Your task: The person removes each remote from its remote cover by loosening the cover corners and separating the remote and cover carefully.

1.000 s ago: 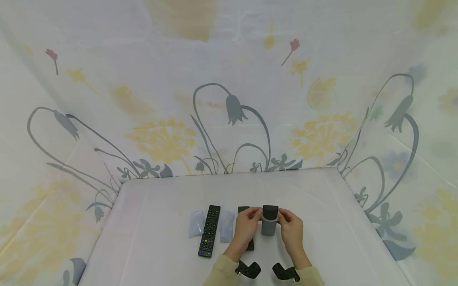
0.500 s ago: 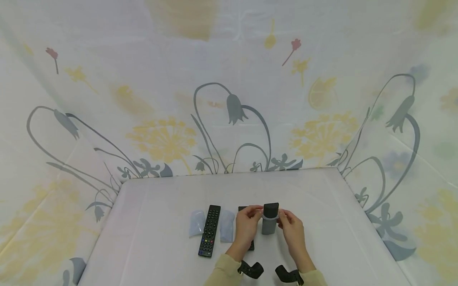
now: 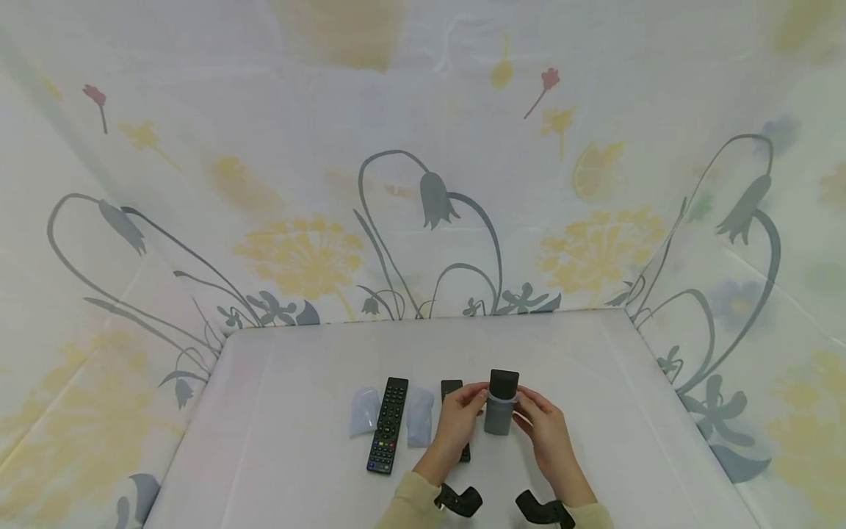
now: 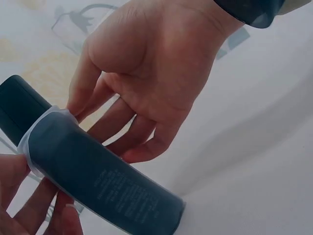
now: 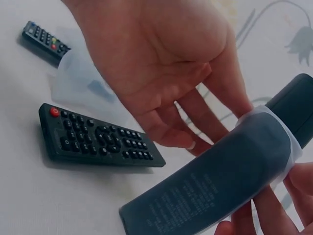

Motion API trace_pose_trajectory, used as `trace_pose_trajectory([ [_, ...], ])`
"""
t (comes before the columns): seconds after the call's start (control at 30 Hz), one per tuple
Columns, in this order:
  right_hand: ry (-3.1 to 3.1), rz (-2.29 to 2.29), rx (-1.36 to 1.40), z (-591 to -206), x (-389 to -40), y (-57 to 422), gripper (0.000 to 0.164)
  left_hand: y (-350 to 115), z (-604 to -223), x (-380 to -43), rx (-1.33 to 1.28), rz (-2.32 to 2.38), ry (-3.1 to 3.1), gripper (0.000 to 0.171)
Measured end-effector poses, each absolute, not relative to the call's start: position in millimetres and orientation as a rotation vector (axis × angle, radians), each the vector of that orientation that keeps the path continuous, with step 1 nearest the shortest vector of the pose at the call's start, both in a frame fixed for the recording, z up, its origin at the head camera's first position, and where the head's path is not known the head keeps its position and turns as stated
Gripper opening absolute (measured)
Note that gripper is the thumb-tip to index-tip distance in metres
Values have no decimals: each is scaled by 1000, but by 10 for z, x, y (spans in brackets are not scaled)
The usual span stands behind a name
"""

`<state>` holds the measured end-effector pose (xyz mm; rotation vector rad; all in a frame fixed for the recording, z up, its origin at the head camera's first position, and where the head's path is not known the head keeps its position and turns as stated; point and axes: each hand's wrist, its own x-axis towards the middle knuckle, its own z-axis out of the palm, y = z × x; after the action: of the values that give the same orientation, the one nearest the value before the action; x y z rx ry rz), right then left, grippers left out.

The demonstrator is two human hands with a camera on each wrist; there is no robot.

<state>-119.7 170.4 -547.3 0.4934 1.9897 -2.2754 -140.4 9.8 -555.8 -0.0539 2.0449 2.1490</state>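
In the head view a dark remote control (image 3: 504, 383) stands tilted on end, its lower part inside a translucent sleeve (image 3: 499, 419). Its bare black end sticks out above the sleeve's rim. My left hand (image 3: 454, 420) pinches the rim from the left; my right hand (image 3: 546, 432) pinches the opposite side. Printed small text shows through the sleeve (image 4: 107, 181) in the left wrist view, with my right thumb and fingertips at the rim. The right wrist view shows my left hand (image 5: 168, 63) with its thumb on the rim and other fingers behind the remote.
Another black remote (image 5: 100, 137) lies on the table partly under my left arm. Farther left are a long remote (image 3: 388, 426) with coloured buttons and two pale translucent pouches, one on each side of it. Flower-printed cloth (image 3: 423, 242) walls the table's back and sides.
The remote's black end has risen slightly and shows more above the sleeve. My right hand and wrist have shifted a little to the right, its lower fingers spreading; the left hand stays nearly in place.
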Motion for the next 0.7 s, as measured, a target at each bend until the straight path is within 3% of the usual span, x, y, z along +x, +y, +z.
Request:
trace_pose_trajectory([
  [0.37,1994,-2349,553,-5447,-1192,1696,31,96,-5521,-1382,-169,2107,2125,16],
  [0.7,2369,-2174,517,-5384,-1186,1657,24,55,-5406,-1412,-96,2102,2188,11],
])
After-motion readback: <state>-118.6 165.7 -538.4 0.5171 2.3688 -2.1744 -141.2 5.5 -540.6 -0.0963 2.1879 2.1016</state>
